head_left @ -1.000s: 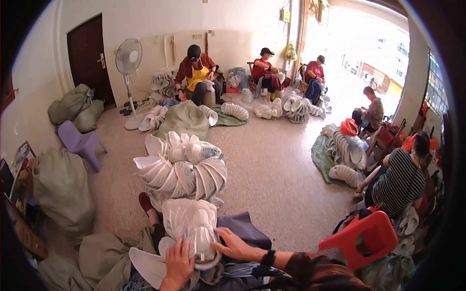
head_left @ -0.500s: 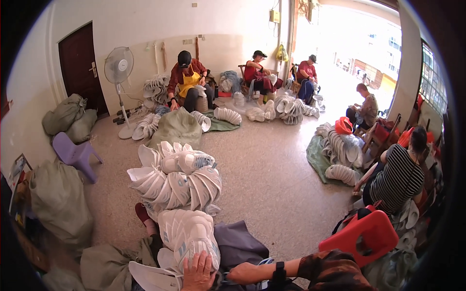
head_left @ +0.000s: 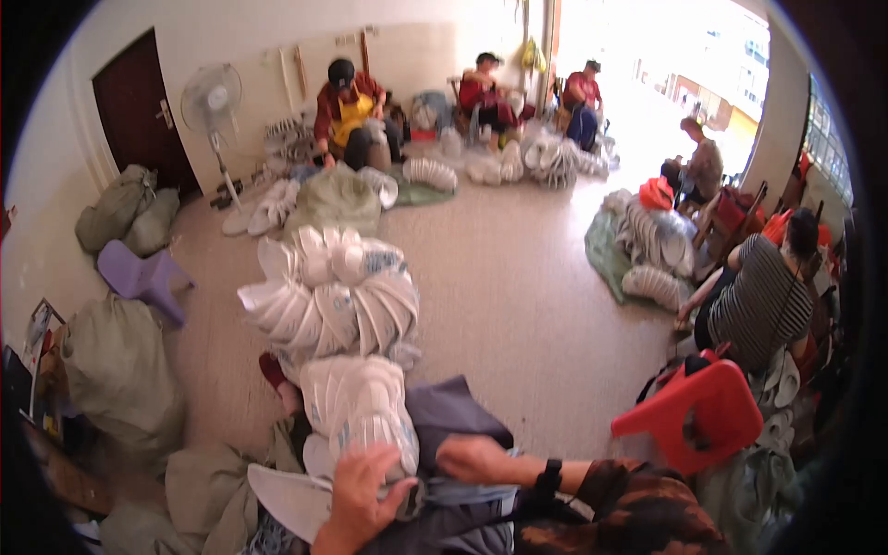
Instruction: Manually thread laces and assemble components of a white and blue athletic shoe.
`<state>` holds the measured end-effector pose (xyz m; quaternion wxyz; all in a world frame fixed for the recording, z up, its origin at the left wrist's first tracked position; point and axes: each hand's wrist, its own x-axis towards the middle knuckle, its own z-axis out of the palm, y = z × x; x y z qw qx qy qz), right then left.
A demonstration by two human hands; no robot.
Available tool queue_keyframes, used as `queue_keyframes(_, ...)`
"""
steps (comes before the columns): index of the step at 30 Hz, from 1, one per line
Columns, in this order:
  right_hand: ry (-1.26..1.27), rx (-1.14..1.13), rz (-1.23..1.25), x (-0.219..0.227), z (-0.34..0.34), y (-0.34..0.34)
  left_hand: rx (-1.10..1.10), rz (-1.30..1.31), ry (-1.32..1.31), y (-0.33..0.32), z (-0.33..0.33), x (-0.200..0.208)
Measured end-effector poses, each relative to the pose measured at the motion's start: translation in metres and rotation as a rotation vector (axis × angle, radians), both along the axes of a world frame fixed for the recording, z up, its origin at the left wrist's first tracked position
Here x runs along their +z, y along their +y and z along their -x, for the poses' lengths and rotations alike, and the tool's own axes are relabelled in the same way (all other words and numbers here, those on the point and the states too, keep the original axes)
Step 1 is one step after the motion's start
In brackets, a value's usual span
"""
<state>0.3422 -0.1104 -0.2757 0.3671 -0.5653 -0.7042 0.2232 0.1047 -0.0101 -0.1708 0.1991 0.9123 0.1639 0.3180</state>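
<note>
My left hand [head_left: 361,490] is over the near end of a nested stack of white shoe uppers [head_left: 356,398], its fingers stretched out and its thumb apart. A single flat white piece [head_left: 291,499] juts out beside it. To the right, my right hand [head_left: 474,460] is closed at the edge of a dark grey cloth [head_left: 455,413]; what its fingers hold, if anything, is hidden. Light blue strips [head_left: 472,492] lie under that wrist, across my lap. A dark rounded thing between my hands is too blurred to name.
A larger coil of white uppers [head_left: 333,310] lies ahead on the floor. Full green-grey sacks [head_left: 125,379] and a purple chair [head_left: 143,277] stand left, a tipped red stool [head_left: 694,421] right. Several people sit working among shoe piles farther off.
My left hand has lifted from the stacked uppers and its thumb has spread. My right hand has moved up slightly, its fingers curled. The whole view has shifted, with motion blur.
</note>
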Motion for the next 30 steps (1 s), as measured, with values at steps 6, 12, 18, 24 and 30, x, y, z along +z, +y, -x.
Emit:
queue_keyframes(6,-0.256,-0.140,0.016,-0.018,-0.031,0.002,-0.586,0.306,-0.204,0.039,-0.081,0.145)
queue_keyframes(12,-0.053,-0.091,-0.093,-0.014,-0.044,0.023,-1.076,0.394,-0.235,0.064,-0.169,0.142)
queue_keyframes(18,0.145,-0.149,-0.020,-0.025,-0.062,0.018,-1.123,0.470,-0.136,0.084,-0.224,0.123)
queue_keyframes(24,0.357,-0.097,0.111,-0.036,-0.069,0.015,-1.257,0.492,-0.067,0.109,-0.293,0.099)
queue_keyframes(30,0.369,-0.150,0.076,-0.048,-0.078,0.020,-1.464,0.534,-0.094,0.100,-0.371,0.062)
